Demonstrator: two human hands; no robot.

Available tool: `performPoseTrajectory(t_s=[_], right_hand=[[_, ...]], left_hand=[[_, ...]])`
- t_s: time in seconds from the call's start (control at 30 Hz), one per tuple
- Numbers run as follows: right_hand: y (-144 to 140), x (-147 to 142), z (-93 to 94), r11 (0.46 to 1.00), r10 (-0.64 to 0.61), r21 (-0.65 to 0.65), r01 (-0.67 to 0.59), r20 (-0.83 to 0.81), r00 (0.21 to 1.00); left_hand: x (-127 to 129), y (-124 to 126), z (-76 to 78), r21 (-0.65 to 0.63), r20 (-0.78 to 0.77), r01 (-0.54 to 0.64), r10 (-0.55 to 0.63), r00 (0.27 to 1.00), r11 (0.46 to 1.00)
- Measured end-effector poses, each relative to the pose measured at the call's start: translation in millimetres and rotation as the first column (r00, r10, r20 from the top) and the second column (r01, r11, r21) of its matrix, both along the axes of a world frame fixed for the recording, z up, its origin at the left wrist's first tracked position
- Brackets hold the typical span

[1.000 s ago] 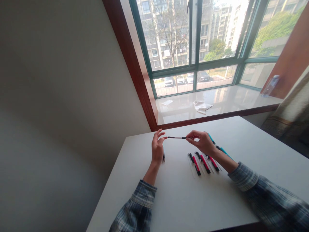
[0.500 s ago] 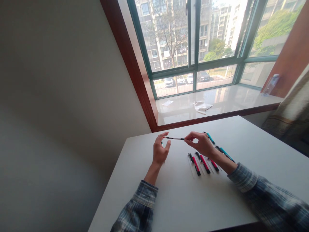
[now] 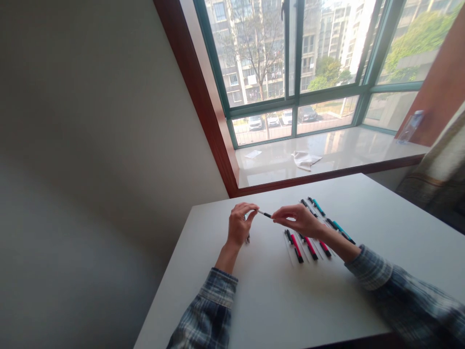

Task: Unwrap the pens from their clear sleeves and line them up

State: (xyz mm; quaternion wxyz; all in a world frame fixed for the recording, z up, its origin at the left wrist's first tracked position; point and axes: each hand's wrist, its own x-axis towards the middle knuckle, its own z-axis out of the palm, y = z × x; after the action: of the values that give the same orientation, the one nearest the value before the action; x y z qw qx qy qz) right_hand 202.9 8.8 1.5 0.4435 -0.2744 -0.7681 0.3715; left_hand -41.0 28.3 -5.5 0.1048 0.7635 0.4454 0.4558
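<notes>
A thin white-and-black pen refill (image 3: pixel 265 213) spans the gap between my two hands above the table. My left hand (image 3: pixel 240 225) pinches its left end between thumb and fingertips. Its other end is in the closed fingertips of my right hand (image 3: pixel 298 220). Partly hidden under my left hand lies a small pen part (image 3: pixel 247 238). To the right are pen pieces in rows: black parts with red barrels (image 3: pixel 297 248) and thin clear rods nearer me, black parts with teal barrels (image 3: pixel 318 207) farther back. My right hand and forearm cover some of them.
The white table (image 3: pixel 276 300) meets a window sill (image 3: pixel 341 150) with a crumpled white cloth (image 3: pixel 306 160), a paper piece (image 3: pixel 253 154) and a clear bottle (image 3: pixel 411 127). A grey wall (image 3: pixel 90 145) rises on the left; a curtain (image 3: pixel 432 165) hangs at the right.
My left thumb and fingers, apart before, have closed on the refill's left end. The refill has tilted, its right end now lower, and my right hand has shifted slightly left and down.
</notes>
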Motion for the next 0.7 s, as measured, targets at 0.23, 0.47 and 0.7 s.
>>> performPoseTrajectory(t_s=[0.23,0.47,0.7], right_hand=[[-7.7,-7.8,-1.7,0.994,-0.056,0.101,0.044,0.124,0.991],[-31.5,-40.6,-14.7,0.978,-0.061,0.207,-0.008,0.324,0.944],[-34.5,-66.9,-19.9,0.934,-0.087,0.349,-0.072,0.419,0.904]], left_hand=[[-6.0,-5.8,8.5,0.047,0.091,-0.256,0.251,0.964,0.966],[-11.9,-12.7,4.3,-0.029,0.264,-0.358,0.352,0.898,0.933],[-18.9,-13.1,-1.6,-0.039,0.249,-0.364,0.362,0.898,0.930]])
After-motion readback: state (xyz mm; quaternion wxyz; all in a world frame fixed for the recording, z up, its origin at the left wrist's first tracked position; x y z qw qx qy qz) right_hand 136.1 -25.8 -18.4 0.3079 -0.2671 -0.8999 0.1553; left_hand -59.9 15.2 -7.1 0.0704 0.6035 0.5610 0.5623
